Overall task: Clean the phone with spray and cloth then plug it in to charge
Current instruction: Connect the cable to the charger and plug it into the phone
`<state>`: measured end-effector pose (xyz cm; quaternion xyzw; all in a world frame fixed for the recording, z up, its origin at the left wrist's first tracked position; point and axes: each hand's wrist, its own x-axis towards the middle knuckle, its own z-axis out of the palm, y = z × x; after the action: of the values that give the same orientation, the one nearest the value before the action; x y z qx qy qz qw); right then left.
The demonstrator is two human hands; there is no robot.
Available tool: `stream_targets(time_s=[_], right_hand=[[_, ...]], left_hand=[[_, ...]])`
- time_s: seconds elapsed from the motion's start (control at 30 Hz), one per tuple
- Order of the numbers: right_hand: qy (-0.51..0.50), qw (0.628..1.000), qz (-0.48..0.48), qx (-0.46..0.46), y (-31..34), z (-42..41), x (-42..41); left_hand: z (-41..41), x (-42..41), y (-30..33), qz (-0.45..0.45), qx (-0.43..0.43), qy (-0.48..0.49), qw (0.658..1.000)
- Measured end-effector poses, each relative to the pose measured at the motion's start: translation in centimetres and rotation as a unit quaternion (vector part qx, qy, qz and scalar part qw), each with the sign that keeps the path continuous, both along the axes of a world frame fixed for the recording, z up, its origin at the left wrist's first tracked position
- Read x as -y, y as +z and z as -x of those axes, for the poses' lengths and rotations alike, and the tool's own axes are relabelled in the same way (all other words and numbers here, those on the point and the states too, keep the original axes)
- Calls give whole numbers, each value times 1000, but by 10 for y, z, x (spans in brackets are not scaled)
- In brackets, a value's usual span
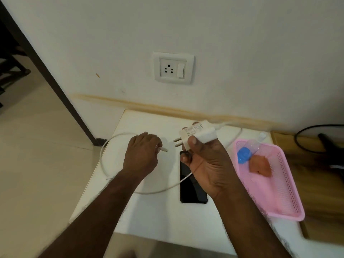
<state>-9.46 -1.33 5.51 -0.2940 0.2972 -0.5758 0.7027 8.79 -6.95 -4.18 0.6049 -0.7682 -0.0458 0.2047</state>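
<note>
The black slab phone (192, 185) lies flat on the white bench (160, 216), nearest; above it the right hand (208, 164) grips the white two-pin charger (197, 135), the left hand (142, 155) pinches the white cable's connector (163, 150); the slack loop could snag and drag the phone off, or the pins miss the far wall socket (168, 68)

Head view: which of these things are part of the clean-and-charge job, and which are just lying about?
Job: phone; charger adapter in right hand; cable plug pinched by left hand; wall socket; spray bottle and cloth in pink basket.
Lying about: black cable, far right.
</note>
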Motion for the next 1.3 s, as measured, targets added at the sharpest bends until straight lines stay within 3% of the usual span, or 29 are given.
stream_targets(time_s=[0.2, 0.43, 0.73, 0.9, 1.03, 1.17, 1.3], right_hand=[[-82, 988, 25, -131, 26, -9, 19], [-117, 992, 18, -34, 38, -27, 52], [-174, 985, 1, -18, 45, -61, 99], [-206, 976, 16, -69, 32, -77, 115], [-186, 978, -63, -67, 9, -75, 115], [-68, 972, -216, -60, -19, -70, 107], [-52, 963, -261, -33, -34, -74, 105]], left_hand=[[-2, -7, 28, 19, -43, 28, 999], [-16, -20, 68, 6, -180, 99, 979], [-41, -49, 69, -65, -296, 183, 935], [-41, -38, 55, -92, -289, 165, 939], [-48, -25, 53, -119, -302, 200, 924], [-58, -19, 53, -129, -326, 240, 905], [-62, -17, 57, -140, -363, 259, 884]])
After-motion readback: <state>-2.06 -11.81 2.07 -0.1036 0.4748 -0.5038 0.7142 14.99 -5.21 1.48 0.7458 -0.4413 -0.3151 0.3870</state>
